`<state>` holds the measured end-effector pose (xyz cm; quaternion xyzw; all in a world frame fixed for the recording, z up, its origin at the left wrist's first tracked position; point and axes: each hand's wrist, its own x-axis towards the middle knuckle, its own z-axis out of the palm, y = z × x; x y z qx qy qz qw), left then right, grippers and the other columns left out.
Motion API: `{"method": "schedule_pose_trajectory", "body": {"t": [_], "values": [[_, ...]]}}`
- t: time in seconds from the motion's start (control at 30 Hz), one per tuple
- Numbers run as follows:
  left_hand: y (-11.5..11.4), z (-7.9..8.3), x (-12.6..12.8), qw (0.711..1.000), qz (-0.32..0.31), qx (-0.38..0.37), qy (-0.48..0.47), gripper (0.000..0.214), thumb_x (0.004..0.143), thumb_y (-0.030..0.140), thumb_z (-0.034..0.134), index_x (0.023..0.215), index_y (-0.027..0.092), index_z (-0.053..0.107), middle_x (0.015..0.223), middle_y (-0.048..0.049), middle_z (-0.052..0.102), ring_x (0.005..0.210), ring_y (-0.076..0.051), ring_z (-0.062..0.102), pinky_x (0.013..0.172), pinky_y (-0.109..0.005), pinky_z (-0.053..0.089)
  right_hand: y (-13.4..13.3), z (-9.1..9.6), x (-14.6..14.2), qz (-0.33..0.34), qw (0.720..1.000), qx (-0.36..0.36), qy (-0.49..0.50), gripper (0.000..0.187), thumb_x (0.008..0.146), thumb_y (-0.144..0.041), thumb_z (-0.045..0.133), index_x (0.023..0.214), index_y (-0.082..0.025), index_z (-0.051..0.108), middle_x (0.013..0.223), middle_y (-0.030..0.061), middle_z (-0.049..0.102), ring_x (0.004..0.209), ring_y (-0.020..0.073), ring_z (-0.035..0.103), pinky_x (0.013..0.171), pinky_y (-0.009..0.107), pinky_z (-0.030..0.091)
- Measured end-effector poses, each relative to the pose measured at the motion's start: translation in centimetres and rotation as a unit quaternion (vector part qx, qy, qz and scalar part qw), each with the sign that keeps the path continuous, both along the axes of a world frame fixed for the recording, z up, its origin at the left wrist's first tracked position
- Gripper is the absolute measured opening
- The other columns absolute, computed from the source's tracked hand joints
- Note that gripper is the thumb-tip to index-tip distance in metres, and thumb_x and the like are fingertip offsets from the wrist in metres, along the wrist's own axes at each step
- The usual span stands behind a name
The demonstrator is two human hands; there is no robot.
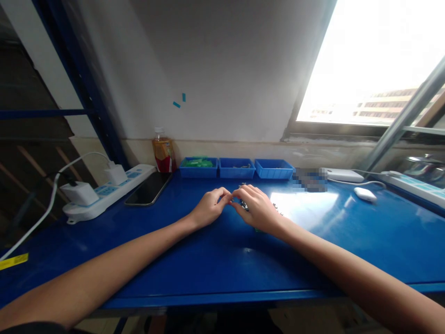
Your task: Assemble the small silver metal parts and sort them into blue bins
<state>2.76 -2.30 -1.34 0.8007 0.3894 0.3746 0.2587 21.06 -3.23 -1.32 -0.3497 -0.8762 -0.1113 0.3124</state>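
At the far left of your glossy blue tabletop lies a yellow printed label. Next is a white power strip with blue socket panels, bearing two white plug adapters. A black-screened phone lies flat just beside it; behind stands an upright clear bottle of amber drink. A blue plastic bin of green packets follows along the wall.

Your left hand has thumb and fingers pinched narrow at a small greyish piece, near the tabletop's middle, before a blue plastic bin of metallic bits. Your right hand meets it there, fingertips likewise drawn in on the piece, which is too small and partly covered to identify.

Small shiny metallic parts lie under and beside your right hand, near a third blue plastic bin. Farther right: a white rounded case and a second white power strip.
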Motion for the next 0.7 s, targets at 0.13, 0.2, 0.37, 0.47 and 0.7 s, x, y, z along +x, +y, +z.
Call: {"method": "schedule_pose_trajectory", "body": {"t": [0.13,0.2,0.37,0.47,0.7], "values": [[-0.1,0.0,0.0,0.999,-0.012,0.007,0.034,0.037,0.093,0.044,0.038,0.083,0.016,0.061,0.084,-0.0034,0.066,0.080,-0.017,0.059,0.074,-0.027,0.044,-0.3,0.3,-0.2,-0.002,0.999,0.030,-0.011,0.012,0.089,-0.024,0.048,0.088,-0.017,0.058,0.081,0.0063,0.060,0.079,0.0192,0.052,0.072,0.030,0.041],[-0.2,-0.1,0.1,0.998,-0.015,0.022,0.065,0.037,0.094,0.042,0.035,0.090,0.017,0.062,0.089,-0.0045,0.067,0.085,-0.019,0.060,0.079,-0.029,0.045,0.1,0.8,0.2,-0.012,0.999,0.040,-0.015,0.016,0.089,-0.024,0.047,0.083,-0.018,0.059,0.080,0.0059,0.059,0.077,0.0185,0.051,0.071,0.030,0.040],[-0.7,-0.4,0.2,0.973,-0.081,0.114,0.182,0.038,0.090,0.032,0.047,0.127,0.022,0.050,0.127,-0.0078,0.056,0.120,-0.024,0.046,0.099,-0.037,0.036,5.2,2.5,3.8,-0.181,0.982,0.046,0.042,0.025,0.089,-0.030,0.046,0.071,-0.019,0.059,0.077,0.0062,0.060,0.079,0.0205,0.053,0.070,0.030,0.039],[-0.9,-0.3,0.2,0.953,-0.114,0.146,0.241,0.039,0.091,0.027,0.045,0.131,0.029,0.047,0.136,-0.0036,0.050,0.128,-0.024,0.038,0.102,-0.042,0.031,9.1,3.2,6.7,-0.314,0.943,-0.011,0.109,0.025,0.088,-0.038,0.047,0.083,-0.018,0.062,0.086,0.0081,0.064,0.084,0.0237,0.056,0.068,0.031,0.040],[-1.2,0.2,0.4,0.958,-0.051,0.134,0.248,0.019,0.085,0.033,0.055,0.098,0.020,0.059,0.100,-0.0038,0.065,0.099,-0.022,0.054,0.084,-0.036,0.039,8.4,1.7,7.4,-0.296,0.949,-0.075,0.079,0.043,0.089,-0.050,0.044,0.111,-0.014,0.056,0.093,0.0106,0.066,0.095,0.0272,0.057,0.078,0.035,0.042]]}}
